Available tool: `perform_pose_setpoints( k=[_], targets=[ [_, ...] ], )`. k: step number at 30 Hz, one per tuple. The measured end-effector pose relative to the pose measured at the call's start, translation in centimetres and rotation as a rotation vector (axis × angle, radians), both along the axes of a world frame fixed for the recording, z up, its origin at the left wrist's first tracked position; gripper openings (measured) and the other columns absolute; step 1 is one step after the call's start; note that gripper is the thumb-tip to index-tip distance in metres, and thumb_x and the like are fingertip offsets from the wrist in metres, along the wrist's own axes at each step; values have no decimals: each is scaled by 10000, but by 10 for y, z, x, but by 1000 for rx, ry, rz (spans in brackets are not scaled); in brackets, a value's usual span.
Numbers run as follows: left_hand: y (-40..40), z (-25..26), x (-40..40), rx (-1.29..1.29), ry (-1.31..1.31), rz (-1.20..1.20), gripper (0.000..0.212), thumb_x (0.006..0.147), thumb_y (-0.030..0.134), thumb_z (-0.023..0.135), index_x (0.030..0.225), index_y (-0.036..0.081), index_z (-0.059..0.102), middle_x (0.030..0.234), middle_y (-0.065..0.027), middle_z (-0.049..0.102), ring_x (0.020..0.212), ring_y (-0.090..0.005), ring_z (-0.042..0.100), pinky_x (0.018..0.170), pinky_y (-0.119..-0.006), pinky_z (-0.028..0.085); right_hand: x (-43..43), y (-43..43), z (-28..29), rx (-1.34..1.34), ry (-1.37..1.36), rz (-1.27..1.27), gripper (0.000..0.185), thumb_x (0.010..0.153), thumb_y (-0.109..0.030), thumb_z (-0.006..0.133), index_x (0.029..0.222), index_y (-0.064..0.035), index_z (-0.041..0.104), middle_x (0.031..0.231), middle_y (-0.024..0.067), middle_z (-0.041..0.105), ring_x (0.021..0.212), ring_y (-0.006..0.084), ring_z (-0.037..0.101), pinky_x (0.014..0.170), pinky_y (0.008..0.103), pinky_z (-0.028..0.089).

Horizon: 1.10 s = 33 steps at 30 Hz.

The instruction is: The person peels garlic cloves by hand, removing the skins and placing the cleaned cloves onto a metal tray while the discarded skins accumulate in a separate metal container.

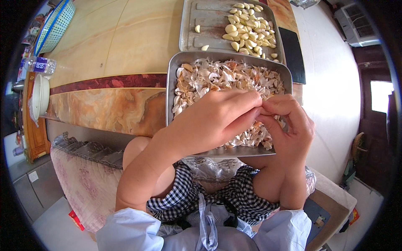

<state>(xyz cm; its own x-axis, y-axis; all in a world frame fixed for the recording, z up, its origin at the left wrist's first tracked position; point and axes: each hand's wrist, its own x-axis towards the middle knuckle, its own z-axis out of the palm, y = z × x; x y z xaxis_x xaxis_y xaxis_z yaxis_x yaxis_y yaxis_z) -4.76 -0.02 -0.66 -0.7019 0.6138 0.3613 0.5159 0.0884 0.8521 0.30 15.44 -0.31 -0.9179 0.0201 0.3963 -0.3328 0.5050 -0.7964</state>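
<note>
My left hand reaches across from the left, its thumb and fingers drawn together. Its fingertips meet those of my right hand, whose thumb and index finger are bent into a pinch. Whatever lies between the fingertips is hidden by them. Both hands are above a deep metal tray filled with papery garlic skins and some unpeeled cloves. Beyond it, a shallower metal tray holds a heap of peeled garlic cloves, with two single cloves lying apart at its left.
A marble-patterned table bears the trays. To their right lies a flat black panel. At the far left are a blue-rimmed plastic basket, a plastic bottle and a white bowl. A quilted seat cover hangs below.
</note>
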Motion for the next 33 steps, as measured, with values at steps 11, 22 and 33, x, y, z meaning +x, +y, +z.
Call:
perform_pose_setpoints(
  k=[11,22,33],
  targets=[
    [10,-7,19,32,124,53,112,677,3,583,763,3,511,685,-104,524,610,-246,536,550,-298,448,3,12,6,-139,-334,126,148,640,134,585,705,23,514,693,78,572,633,121,553,570,215,427],
    [4,8,17,142,-141,137,41,725,-24,528,761,-15,545,620,-55,552,527,-78,521,478,-209,418,5,0,11,-943,-384,284,134,777,19,548,879,19,461,809,110,570,706,110,540,578,229,447],
    [5,6,24,165,27,126,94,691,-37,550,779,-4,550,650,-72,570,548,-132,558,493,-234,449,5,4,12,-1106,-595,383,166,901,-190,384,913,-28,418,668,-6,387,575,48,332,499,167,287]
  ],
)
